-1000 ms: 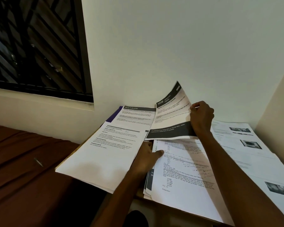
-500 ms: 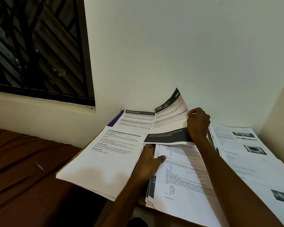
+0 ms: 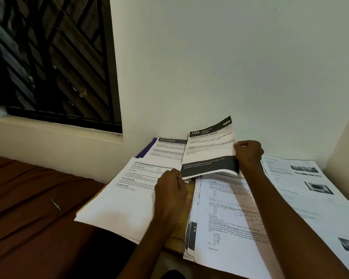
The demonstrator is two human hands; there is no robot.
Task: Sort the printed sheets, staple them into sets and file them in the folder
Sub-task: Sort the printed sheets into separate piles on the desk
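Two hands: we see both at work over the paper piles on the bench (image 3: pixel 179 241).
Right hand (image 3: pixel 249 153): fingers curled and pinching the right edge of the banded sheet (image 3: pixel 209 153), the one headed 1226, holding it raised and tilted above the middle pile.
Banded sheet: half a second ago its dark lower band sat just above the middle pile; now it has swung left, so its lower left corner reaches over the edge of the left pile (image 3: pixel 125 198), beside our left fingers.
Left hand (image 3: pixel 170 193): earlier the thumb lay out across the top sheet of the middle pile (image 3: pixel 228 224); now the hand has slid left off that pile and rests on the right edge of the left pile, fingers curled at the corner of the banded sheet. We cannot tell whether they grip a page.
Middle pile: a page of numbered questions on top, dark-banded pages showing at its left edge.
Right pile (image 3: pixel 302 190): sheets with small photos, lying flat beside our right forearm.
Folder (image 3: pixel 147 151): a purple edge shows under the sheets at the back, by the wall.
Bed (image 3: pixel 28 208): brown cover, left of the bench, with a small metal pin (image 3: pixel 55 204) on it.
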